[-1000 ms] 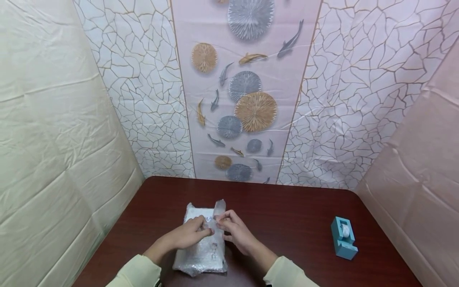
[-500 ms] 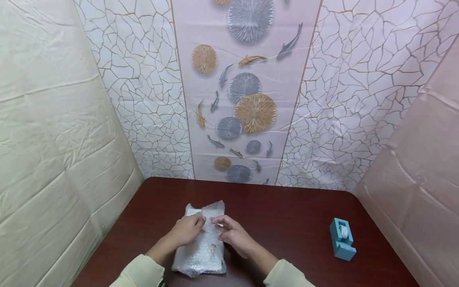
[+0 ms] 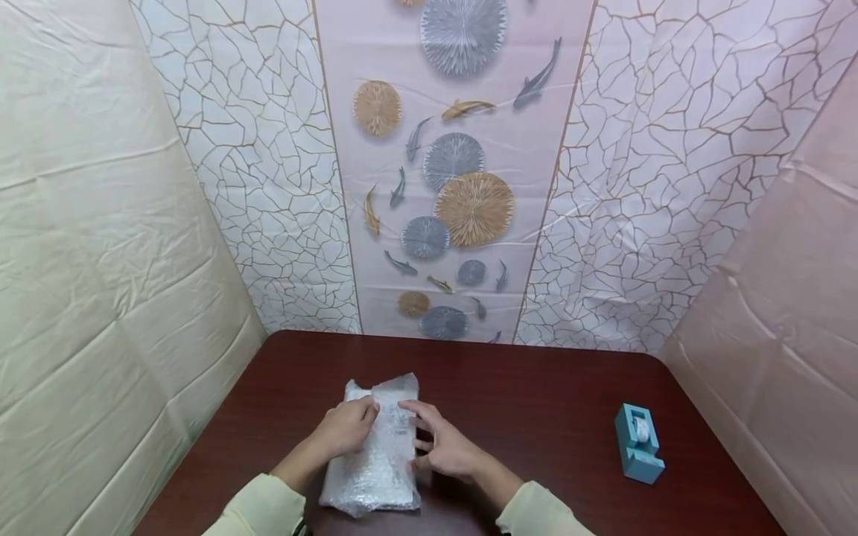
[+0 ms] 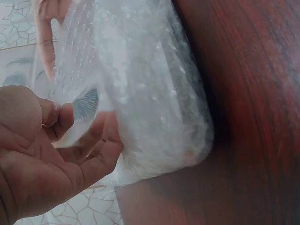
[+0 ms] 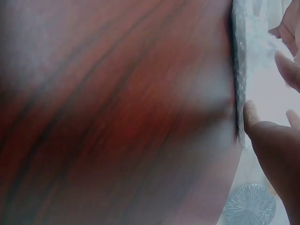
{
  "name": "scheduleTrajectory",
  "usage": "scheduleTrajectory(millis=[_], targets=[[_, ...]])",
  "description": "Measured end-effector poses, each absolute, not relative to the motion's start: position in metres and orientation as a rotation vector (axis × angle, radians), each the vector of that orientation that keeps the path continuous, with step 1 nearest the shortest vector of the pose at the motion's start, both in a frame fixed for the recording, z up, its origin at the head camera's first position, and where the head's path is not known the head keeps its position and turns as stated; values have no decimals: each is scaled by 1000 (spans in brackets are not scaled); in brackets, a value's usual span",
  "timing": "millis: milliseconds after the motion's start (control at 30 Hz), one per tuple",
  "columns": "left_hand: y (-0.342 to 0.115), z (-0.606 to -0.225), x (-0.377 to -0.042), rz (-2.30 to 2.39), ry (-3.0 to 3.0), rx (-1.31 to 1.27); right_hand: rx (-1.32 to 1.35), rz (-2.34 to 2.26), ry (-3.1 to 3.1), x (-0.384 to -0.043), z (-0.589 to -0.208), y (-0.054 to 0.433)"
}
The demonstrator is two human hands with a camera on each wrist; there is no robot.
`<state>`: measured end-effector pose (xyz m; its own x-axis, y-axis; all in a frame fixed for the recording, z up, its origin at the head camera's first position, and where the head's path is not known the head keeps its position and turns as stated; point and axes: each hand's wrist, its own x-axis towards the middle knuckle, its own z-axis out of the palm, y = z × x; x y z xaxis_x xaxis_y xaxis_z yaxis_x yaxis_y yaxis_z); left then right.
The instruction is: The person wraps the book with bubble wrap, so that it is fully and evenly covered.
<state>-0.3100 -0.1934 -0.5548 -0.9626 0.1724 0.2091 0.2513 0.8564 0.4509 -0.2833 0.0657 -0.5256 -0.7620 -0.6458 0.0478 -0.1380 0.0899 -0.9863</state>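
Observation:
A flat white package (image 3: 375, 484) in bubble wrap lies on the table, left of centre in the head view. My left hand (image 3: 345, 428) is at its left side, and the left wrist view shows the thumb and index finger pinching the edge of a bubble wrap flap (image 4: 77, 42). My right hand (image 3: 449, 447) lies along the package's right edge with fingers spread and relaxed, fingertips right at the wrap. In the right wrist view that hand (image 5: 276, 145) overlaps the package's side. Faint print shows through the wrap; the left palm hides part of the left side.
A teal tape dispenser (image 3: 640, 444) with a roll of tape stands on the right side of the dark red wooden table (image 3: 523, 402). Patterned cloth (image 3: 442, 186) hangs behind the table, with pale cloth (image 3: 121, 260) at both sides.
The bubble wrap flap has come from the right edge leftward across the package, covering its white face. My left hand has shifted slightly left; the right fingers have let go and spread.

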Motion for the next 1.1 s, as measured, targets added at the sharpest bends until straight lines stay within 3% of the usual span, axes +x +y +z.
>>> scheduleTrajectory(millis=[133,700,1100], targets=[[-204,-592,-330,-702,-2822,-301,-750,-1661,2044,-285,-525,64],[-204,-592,-328,-791,-2851,-218,-911,-1212,2499,-297,-530,54],[-208,-591,-324,-825,-2763,-272,-817,-1004,2652,-297,-526,52]])
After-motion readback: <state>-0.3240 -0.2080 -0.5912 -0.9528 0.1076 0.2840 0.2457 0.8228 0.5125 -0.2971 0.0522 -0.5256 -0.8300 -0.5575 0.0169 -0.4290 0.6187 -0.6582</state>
